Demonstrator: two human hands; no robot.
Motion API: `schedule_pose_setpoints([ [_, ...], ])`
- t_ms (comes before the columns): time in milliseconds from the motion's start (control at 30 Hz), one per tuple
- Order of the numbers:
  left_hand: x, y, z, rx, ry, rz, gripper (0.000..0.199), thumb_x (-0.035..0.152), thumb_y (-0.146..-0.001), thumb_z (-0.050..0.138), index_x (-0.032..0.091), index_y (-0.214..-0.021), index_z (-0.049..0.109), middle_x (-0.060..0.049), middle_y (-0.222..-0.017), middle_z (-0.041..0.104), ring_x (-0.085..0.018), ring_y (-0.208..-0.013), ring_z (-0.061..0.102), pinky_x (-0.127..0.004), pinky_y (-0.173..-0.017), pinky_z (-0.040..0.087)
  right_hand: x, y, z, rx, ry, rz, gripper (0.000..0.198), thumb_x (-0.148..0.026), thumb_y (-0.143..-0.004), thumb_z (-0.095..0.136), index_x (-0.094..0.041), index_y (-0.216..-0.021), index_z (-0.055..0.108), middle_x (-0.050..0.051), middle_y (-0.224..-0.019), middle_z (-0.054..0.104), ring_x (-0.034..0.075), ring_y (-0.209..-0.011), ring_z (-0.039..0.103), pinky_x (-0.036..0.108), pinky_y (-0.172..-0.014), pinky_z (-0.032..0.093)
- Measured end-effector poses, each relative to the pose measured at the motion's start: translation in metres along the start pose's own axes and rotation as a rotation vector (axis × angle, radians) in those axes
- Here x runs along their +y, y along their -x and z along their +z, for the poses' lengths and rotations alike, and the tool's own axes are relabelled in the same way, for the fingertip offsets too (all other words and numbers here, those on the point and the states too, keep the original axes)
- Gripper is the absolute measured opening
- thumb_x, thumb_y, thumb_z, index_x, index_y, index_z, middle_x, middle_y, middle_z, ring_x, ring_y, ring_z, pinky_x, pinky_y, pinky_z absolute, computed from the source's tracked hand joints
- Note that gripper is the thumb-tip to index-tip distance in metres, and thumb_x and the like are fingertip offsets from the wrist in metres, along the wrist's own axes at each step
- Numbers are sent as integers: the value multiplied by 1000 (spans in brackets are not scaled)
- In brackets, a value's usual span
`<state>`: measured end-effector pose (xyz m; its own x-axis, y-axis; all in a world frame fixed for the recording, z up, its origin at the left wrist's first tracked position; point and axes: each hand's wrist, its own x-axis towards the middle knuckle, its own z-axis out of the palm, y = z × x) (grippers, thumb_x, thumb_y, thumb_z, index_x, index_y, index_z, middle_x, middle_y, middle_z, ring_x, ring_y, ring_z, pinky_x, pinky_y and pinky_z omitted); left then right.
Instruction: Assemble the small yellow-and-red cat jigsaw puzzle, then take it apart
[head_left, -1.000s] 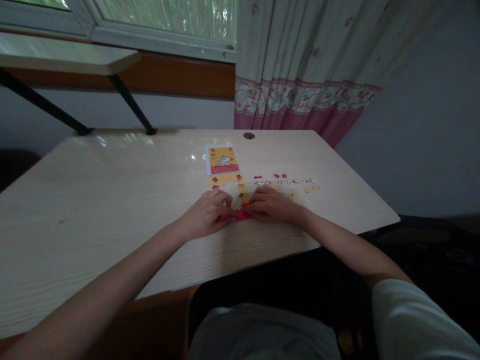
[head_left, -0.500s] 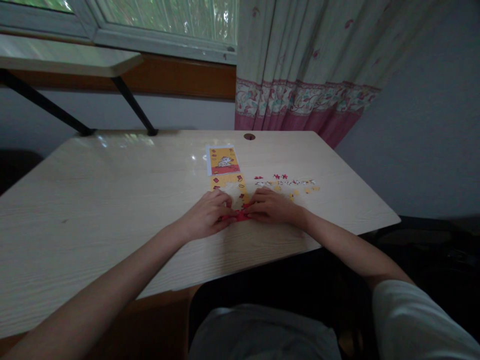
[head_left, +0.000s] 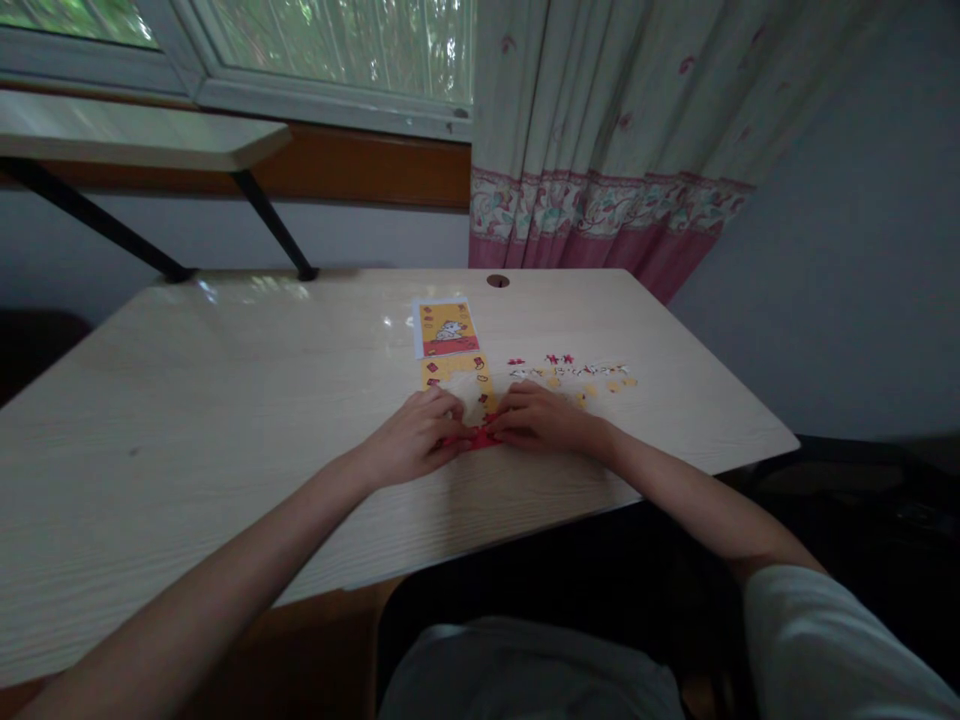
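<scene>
A partly assembled jigsaw puzzle [head_left: 455, 364] lies on the desk, with a yellow border along its top and right side and a red strip [head_left: 484, 438] at its near edge. Bare desk shows in its middle. My left hand [head_left: 421, 436] has its fingers bent and closed on the left part of the red strip. From the other side, my right hand [head_left: 541, 416] pinches down on red puzzle pieces at the strip's right end. The fingertips nearly meet, and they hide part of the strip. Just beyond the puzzle lies a reference picture [head_left: 450, 330] of a white animal on yellow and red.
Loose puzzle pieces [head_left: 553, 360] in red, white and yellow are spread to the right of the puzzle. The desk [head_left: 247, 400] has a cable hole [head_left: 498, 282] at its far edge. A raised shelf [head_left: 142, 130] stands at the back left, and a curtain [head_left: 592, 180] hangs behind.
The whole view has shifted slightly, so the desk sits a little lower. Both hands stay on the red strip, with barely any change in their fingers.
</scene>
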<state>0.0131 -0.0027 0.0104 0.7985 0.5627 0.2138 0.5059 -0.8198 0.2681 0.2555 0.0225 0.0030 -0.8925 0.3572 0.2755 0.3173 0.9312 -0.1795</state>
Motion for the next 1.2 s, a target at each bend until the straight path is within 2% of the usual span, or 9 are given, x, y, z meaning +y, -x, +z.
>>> schedule_pose_setpoints([
  [133,-3,2,2,-3,-28,4,23,30,-85,50,22,-98,67,-7,-91,55,-21,-88,47,-35,-79,38,4,2,-2,15,-93,-4,24,-30,-90,45,-20,-95,66,5,-85,62,15,-82,49,30,-79,37],
  [233,-10,5,-1,10,-25,-12,26,30,-86,48,22,-105,64,-7,-92,56,-20,-89,48,-35,-78,38,13,6,-6,93,-184,47,21,-30,-89,47,-19,-94,65,6,-82,62,14,-82,51,29,-77,40],
  [367,-25,12,-11,96,-105,-113,31,33,-87,45,22,-113,59,-8,-98,57,-21,-91,50,-35,-78,40,34,14,-14,248,-182,152,21,-29,-90,46,-18,-85,63,5,-79,65,14,-77,56,31,-76,41],
  [433,-35,16,-16,125,-182,-188,33,36,-88,44,22,-113,59,-8,-97,57,-20,-87,50,-35,-77,40,47,18,-19,281,-138,220,21,-30,-88,48,-18,-83,64,5,-79,67,14,-75,57,31,-75,41],
  [567,-50,22,-19,98,-297,-289,37,40,-87,43,20,-114,58,-10,-95,56,-22,-84,51,-37,-75,41,70,19,-28,145,-32,383,20,-28,-85,51,-17,-85,68,5,-79,67,15,-77,56,30,-75,41],
  [700,-55,24,-19,59,-319,-328,42,43,-86,42,18,-117,56,-12,-100,56,-25,-87,51,-38,-74,41,87,8,-36,-39,13,467,18,-23,-81,54,-16,-86,70,5,-74,66,14,-69,55,26,-66,39],
  [800,-55,24,-18,72,-289,-329,42,44,-86,42,19,-118,56,-12,-101,56,-26,-90,51,-38,-76,41,95,-5,-37,-118,-28,517,16,-22,-78,57,-17,-85,70,4,-75,67,13,-66,55,24,-62,37],
  [967,-54,25,-16,74,-286,-328,42,44,-86,41,19,-118,55,-12,-103,56,-25,-89,51,-39,-75,40,96,-15,-31,-126,-85,546,18,-27,-73,65,-16,-88,70,4,-76,66,12,-65,55,22,-58,35],
  [1200,-47,19,-12,37,-291,-303,42,44,-87,40,19,-118,54,-11,-104,56,-25,-89,50,-38,-75,40,94,-15,-25,-132,-120,557,15,-21,-77,62,-12,-86,68,7,-81,66,13,-72,56,23,-65,38],
])
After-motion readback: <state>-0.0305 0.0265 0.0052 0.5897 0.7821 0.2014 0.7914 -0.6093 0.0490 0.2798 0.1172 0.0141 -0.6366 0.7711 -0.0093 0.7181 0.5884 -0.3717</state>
